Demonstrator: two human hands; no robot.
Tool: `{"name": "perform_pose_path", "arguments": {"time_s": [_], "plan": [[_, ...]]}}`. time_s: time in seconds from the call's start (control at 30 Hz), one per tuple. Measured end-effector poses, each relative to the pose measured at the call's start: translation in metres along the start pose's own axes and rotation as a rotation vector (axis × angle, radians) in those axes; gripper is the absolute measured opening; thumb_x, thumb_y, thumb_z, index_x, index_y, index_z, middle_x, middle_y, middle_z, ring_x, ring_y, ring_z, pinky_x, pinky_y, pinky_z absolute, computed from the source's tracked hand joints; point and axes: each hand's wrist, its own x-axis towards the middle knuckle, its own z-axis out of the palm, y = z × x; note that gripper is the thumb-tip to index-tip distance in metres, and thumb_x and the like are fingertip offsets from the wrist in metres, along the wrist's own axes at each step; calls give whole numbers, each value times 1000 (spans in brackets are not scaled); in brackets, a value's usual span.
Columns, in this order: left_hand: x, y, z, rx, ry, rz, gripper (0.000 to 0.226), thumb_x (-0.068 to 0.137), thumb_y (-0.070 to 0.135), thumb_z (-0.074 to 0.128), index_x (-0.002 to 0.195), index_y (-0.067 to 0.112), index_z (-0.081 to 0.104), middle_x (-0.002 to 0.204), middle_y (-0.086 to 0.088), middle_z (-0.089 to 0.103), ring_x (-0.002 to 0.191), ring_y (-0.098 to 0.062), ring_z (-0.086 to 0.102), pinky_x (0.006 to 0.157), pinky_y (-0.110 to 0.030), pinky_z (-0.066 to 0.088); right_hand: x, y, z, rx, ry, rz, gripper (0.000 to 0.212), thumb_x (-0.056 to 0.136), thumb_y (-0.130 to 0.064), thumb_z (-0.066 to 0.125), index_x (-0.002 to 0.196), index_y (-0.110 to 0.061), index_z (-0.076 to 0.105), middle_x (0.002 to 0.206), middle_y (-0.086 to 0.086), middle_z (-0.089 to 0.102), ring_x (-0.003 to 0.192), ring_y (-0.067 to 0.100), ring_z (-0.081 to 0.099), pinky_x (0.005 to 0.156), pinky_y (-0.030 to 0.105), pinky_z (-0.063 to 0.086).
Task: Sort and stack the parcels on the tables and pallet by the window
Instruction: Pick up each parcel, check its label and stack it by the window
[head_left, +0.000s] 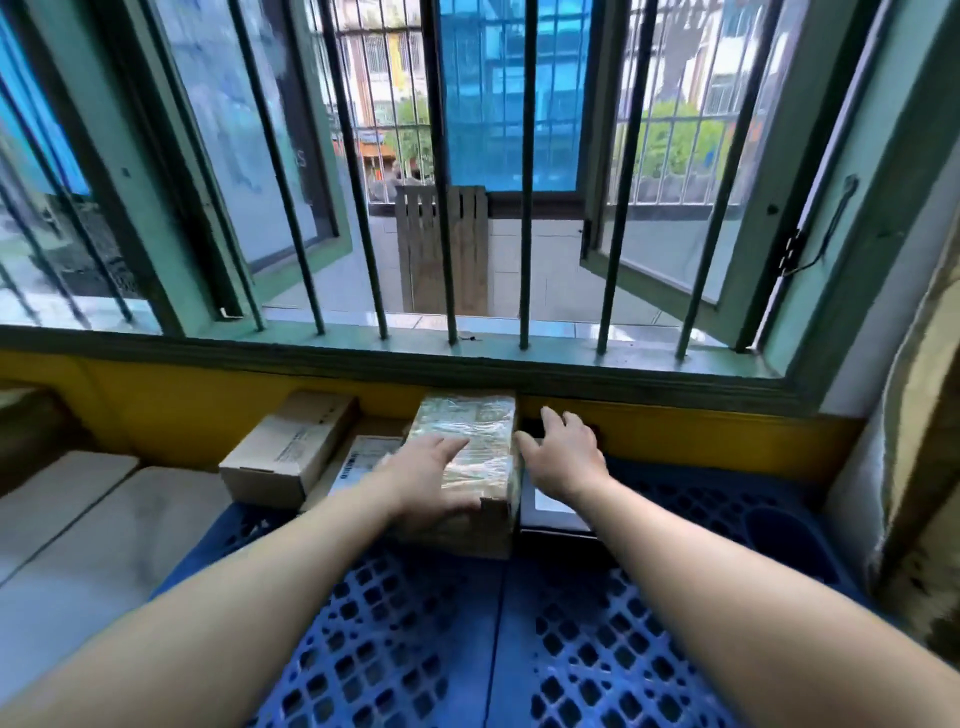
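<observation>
We're working at the blue pallet (597, 649) under the barred window (467, 208). Our left hand (431, 478) is lying flat, fingers spread, on top of the film-wrapped parcel (467, 457), pressing rather than gripping. Our right hand (563, 452) is hovering open just beside the parcel's right edge, above a dark flat parcel (550, 512), holding nothing. The wrapped parcel is sitting against the yellow wall (701, 436), with a cardboard box (291, 452) and a labelled parcel (358, 460) to its left.

Risks we're seeing: slick film is likely letting a one-handed lift slip; the parcel could be catching in the pallet's grid; sliding it could be shoving the neighbours out of line.
</observation>
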Motion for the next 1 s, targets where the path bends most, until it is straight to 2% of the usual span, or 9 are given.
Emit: {"name": "perform_pose_path", "arguments": {"time_s": [0.13, 0.23, 0.37, 0.47, 0.57, 0.67, 0.87, 1.0], "plan": [[-56, -47, -31, 13, 24, -64, 86, 86, 52, 62, 153, 21, 16, 158, -8, 21, 145, -24, 18, 118, -36, 18, -35, -66, 3, -10, -16, -125, 71, 98, -53, 44, 156, -19, 22, 160, 11, 25, 146, 30, 24, 116, 48, 27], [-115, -104, -49, -12, 74, -125, 87, 85, 55, 61, 152, 22, 18, 159, -7, 19, 146, -23, 17, 119, -39, 17, -64, -129, 26, -45, -61, -184, 71, 98, -54, 45, 156, -20, 22, 161, 11, 23, 146, 31, 25, 117, 47, 26], [-210, -191, -65, -35, 143, -240, 81, 89, 51, 58, 153, 22, 17, 160, -8, 15, 147, -23, 12, 118, -34, 13, -109, -232, 81, -92, -160, -272, 70, 98, -53, 42, 156, -21, 20, 160, 11, 24, 143, 31, 29, 116, 46, 29], [-284, -255, -69, -83, 211, -376, 82, 88, 53, 59, 153, 28, 17, 161, -4, 11, 148, -23, 9, 119, -38, 14, -149, -312, 130, -129, -216, -371, 71, 98, -57, 42, 156, -23, 20, 159, 8, 25, 143, 31, 31, 114, 46, 33], [-351, -314, -69, -161, 210, -501, 82, 88, 51, 60, 153, 30, 14, 162, -2, 4, 148, -24, 3, 120, -42, 13, -192, -379, 176, -121, -304, -487, 72, 96, -59, 45, 155, -25, 23, 158, 9, 27, 137, 32, 38, 108, 47, 42], [-405, -362, -71, -162, 218, -590, 85, 87, 56, 58, 153, 32, 11, 162, 1, 0, 149, -22, 0, 120, -41, 10, -225, -435, 213, -114, -337, -587, 71, 96, -57, 49, 154, -25, 25, 157, 8, 30, 137, 31, 39, 106, 45, 44], [-452, -439, -78, -225, 225, -722, 83, 88, 56, 56, 153, 34, 9, 162, 3, -2, 149, -23, 0, 120, -42, 12, -247, -514, 274, -163, -390, -693, 71, 95, -60, 48, 153, -25, 27, 157, 9, 30, 138, 33, 38, 105, 46, 45], [-448, -482, -81, -242, 211, -723, 84, 86, 57, 58, 152, 36, 11, 162, 4, -2, 149, -22, 1, 119, -45, 14, -236, -553, 310, -144, -403, -701, 73, 93, -61, 49, 154, -28, 26, 157, 7, 31, 138, 31, 38, 106, 46, 45]]}}
